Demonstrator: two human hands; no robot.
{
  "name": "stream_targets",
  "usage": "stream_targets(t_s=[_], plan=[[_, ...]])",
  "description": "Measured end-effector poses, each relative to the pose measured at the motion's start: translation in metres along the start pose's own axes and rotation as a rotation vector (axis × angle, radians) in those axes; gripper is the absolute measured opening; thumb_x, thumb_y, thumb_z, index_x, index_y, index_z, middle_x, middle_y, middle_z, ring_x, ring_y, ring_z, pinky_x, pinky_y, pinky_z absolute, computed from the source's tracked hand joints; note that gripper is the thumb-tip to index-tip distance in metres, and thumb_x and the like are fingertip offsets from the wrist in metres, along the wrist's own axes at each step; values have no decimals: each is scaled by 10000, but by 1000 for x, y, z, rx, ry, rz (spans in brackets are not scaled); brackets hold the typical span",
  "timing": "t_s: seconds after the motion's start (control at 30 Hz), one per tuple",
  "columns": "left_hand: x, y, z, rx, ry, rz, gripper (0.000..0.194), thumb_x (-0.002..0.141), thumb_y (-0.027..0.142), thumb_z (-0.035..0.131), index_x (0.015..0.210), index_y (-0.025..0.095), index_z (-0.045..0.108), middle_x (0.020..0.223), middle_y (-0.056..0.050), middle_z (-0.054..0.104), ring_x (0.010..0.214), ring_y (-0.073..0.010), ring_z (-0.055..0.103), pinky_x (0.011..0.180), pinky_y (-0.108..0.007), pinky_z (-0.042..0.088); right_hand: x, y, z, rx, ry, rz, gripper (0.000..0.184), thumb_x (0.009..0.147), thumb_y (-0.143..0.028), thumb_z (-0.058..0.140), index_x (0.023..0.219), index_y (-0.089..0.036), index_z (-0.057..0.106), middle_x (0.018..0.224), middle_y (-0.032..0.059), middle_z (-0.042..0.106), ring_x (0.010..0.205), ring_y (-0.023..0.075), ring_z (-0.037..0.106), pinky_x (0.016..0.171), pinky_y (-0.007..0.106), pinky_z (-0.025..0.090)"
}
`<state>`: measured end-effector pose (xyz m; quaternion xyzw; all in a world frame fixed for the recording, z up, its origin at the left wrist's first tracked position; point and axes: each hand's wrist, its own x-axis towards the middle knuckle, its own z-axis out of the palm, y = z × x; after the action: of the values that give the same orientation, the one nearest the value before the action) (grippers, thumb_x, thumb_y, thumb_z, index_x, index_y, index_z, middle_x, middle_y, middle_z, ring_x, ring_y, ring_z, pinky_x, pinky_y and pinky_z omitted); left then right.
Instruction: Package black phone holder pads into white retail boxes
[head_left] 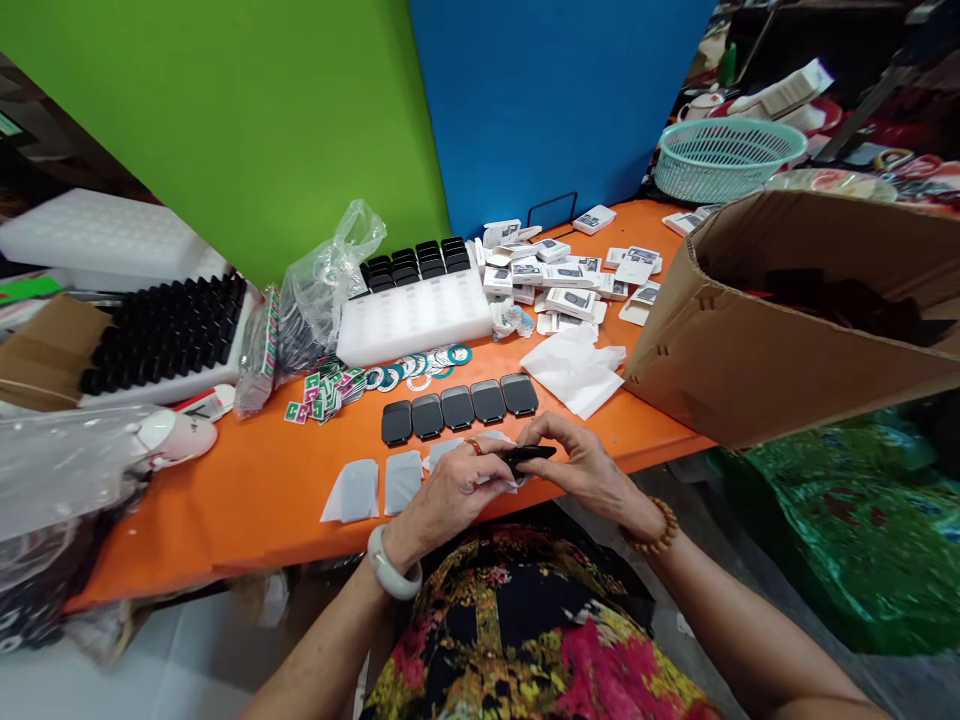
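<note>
A thin black piece (pixel 531 454) is held by both hands just above the near edge of the orange table (pixel 247 500). By the left hand (pixel 459 484) its one end is pinched, with the fingers bent around it; by the right hand (pixel 583 465) the other end is pinched between thumb and fingers. Something white is seen under the left fingers, but what it is cannot be told.

Next to the left hand, white papers (pixel 352 491) are laid in a row, and the last ones are partly hidden by the hands. Whether something lies inside them cannot be told with certainty. Behind the hands, five dark plates (pixel 457 407) are lined up side by side. Farther away are seen paper rings (pixel 420 369), a white foam tray (pixel 416 318) with black pieces in it, and a pile of small boxes (pixel 571 300). A loose white sheet (pixel 574 368) lies to the right.

From this, the single piece is judged to be in the middle of handling or preparing by fingers. For the next move, a steady left hold and a fine, light right touch seem to be required.
</note>
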<state>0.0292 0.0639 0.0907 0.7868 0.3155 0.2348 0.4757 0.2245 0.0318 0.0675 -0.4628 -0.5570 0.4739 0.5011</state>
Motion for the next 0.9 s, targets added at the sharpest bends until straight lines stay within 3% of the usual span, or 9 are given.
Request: stream_targets(t_s=[0.17,0.3,0.47,0.67,0.77,0.83,0.9], plan=[[-3,0,3,-102,100,-26,125,798,200,644,809,247,760,1097,-85,698,1008,-223,640,903,-330,454,1,10,-6,185,128,12,258,673,-321,789,755,-224,564,762,-6,597,761,164,550,737,325,454],[-4,2,7,-133,191,-49,92,779,213,678,775,245,764,1044,-87,715,993,-231,651,908,-336,459,-1,11,-4,110,42,17,204,715,-308,755,759,-224,575,776,-5,604,761,166,553,747,330,448],[-2,8,10,-208,218,-70,69,770,221,698,745,237,760,1015,-83,728,1003,-235,654,902,-332,469,-4,6,2,-97,-44,-22,110,771,-277,702,813,-229,613,820,0,616,801,171,558,790,340,430],[-2,20,9,-345,319,-103,45,751,215,714,717,216,743,960,-81,737,930,-226,669,833,-323,505,-5,-3,1,-16,-43,-54,91,848,-316,631,886,-240,598,862,10,605,832,163,570,807,323,457],[-1,26,6,-358,322,-76,54,771,220,699,733,202,733,922,-81,738,872,-208,674,776,-299,519,-6,-9,-1,78,-12,-63,279,810,-348,677,1052,-268,564,969,27,595,932,182,574,858,331,464],[1,29,4,-342,308,-42,59,790,217,682,753,195,723,918,-80,736,872,-203,675,778,-297,523,-5,-14,-2,29,-25,-80,495,732,-348,753,1170,-275,535,1083,50,581,1016,206,556,912,350,446],[5,31,3,-310,289,3,59,803,212,670,764,191,709,913,-77,733,889,-203,674,796,-304,526,-2,-19,-1,-75,-55,-105,547,670,-334,797,1162,-253,570,1114,59,586,1023,217,548,916,348,437]])
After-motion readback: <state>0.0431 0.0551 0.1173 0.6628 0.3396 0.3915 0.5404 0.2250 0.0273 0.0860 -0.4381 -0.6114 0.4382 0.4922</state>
